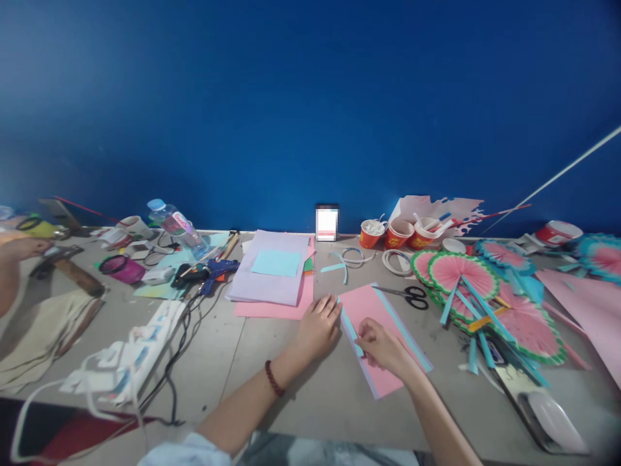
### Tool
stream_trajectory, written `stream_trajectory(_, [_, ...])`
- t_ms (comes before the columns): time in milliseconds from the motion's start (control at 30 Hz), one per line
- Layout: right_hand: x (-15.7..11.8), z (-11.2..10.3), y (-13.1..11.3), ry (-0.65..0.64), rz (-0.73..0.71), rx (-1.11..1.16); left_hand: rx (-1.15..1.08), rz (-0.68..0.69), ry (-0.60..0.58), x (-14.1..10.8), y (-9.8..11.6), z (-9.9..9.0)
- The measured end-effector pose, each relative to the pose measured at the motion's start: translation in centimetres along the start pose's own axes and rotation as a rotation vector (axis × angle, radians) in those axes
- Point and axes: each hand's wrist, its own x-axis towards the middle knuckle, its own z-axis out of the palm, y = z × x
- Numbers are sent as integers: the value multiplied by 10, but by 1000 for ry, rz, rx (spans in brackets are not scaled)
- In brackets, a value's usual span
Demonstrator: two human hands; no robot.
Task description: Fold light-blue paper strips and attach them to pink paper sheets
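A pink paper sheet (371, 307) with light blue strips and lilac borders along its two long sides lies tilted on the table. My left hand (317, 329) rests flat, fingers stretched, at the sheet's upper left edge. My right hand (381, 346) is closed in a pinch at the blue paper strip (350, 329) on the sheet's left side; the fingertips partly hide it. Black-handled scissors (412, 296) lie with their blades over the sheet's upper right corner. Left of the sheet, a light blue paper piece (276, 263) sits on lilac paper (247, 285).
Watermelon-patterned paper fans (463, 275) crowd the right side, near a white mouse (555, 421). Red paper cups (398, 234) stand at the back. On the left are a power strip (150, 353), a blue glue gun (218, 275), a bottle (179, 226) and another person's hand (22, 249) by a hammer (77, 275).
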Motion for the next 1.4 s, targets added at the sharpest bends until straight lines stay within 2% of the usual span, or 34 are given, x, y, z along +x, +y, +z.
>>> stream_trajectory(167, [1,-4,2,-49,-21,89,3,3,-5,0,0,0])
stream_trajectory(367, [3,-3,8,-47,-64,171,-21,-15,41,0,1,2])
stream_trajectory(567, [3,2,14,10,-81,25,-14,-34,127,2,4,7])
stream_trajectory(867, [2,0,5,42,-121,-202,40,-75,195,9,9,17])
stream_trajectory(1400, [-1,-2,2,36,-127,-225,45,-62,192,11,10,9])
